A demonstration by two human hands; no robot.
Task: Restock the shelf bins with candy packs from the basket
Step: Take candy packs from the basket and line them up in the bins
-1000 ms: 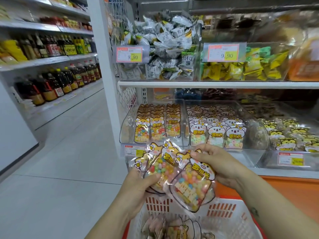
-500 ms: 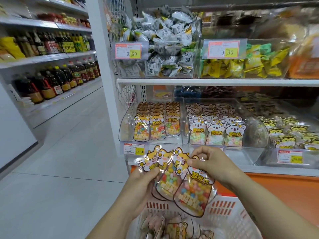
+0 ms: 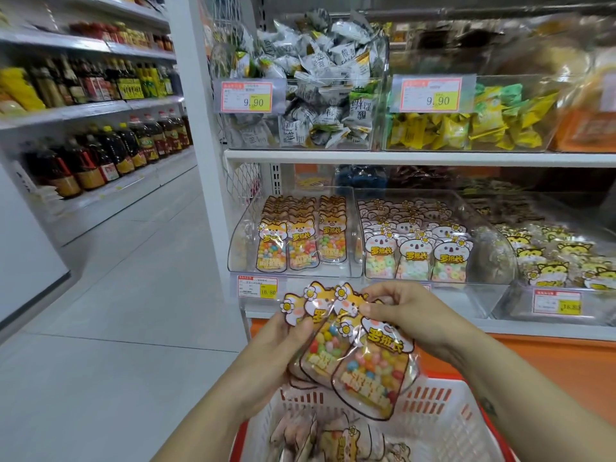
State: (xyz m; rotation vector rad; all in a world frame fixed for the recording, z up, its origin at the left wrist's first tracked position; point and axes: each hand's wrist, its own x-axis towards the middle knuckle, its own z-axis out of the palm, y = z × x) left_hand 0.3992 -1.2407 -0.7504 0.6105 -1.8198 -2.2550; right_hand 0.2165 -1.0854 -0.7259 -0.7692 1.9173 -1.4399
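Candy packs (image 3: 350, 348) are held fanned out just above the basket (image 3: 433, 411), gripped by the left hand (image 3: 276, 355) and pinched up top by the right hand (image 3: 410, 315), so looks like none of this bunch is dropped into the pretty full bin (image 3: 243, 241) yet, with more left below.

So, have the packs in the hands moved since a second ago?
Yes. The packs have closed into a tighter bunch; their left edge, earlier below the 16.80 price tag, now lies to its right.
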